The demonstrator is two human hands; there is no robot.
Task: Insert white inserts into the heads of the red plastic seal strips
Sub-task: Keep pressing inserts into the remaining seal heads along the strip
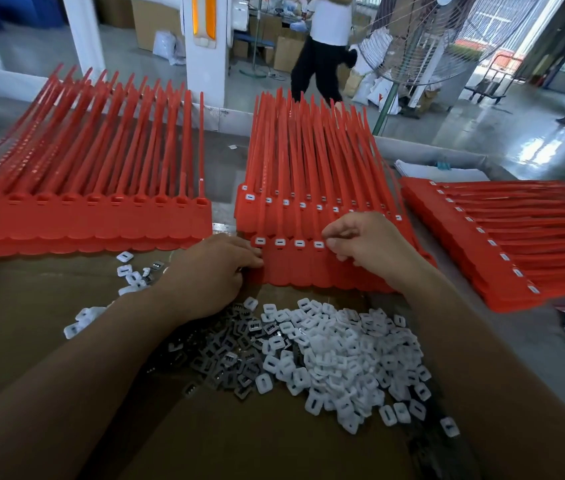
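Brown cardboard [49,323] covers the bench in a workshop with a glossy grey floor [481,129], a wire-caged fan [423,39] and a person [326,46] at the back. On it lie combs of smooth red moulded seal strips with long thin tails and scalloped lower edges: the left stack [83,216] has empty heads, the right stack [502,244] is filled, and the front row [308,268] holds four white inserts [280,242]. The left hand [211,268] grips that row's left end, the right hand [364,240] pinches thumb and forefinger at the fifth head (whether on an insert, I cannot tell), and just before them lies a heap [343,351] of small slotted rounded-square pieces, white beside dark grey.
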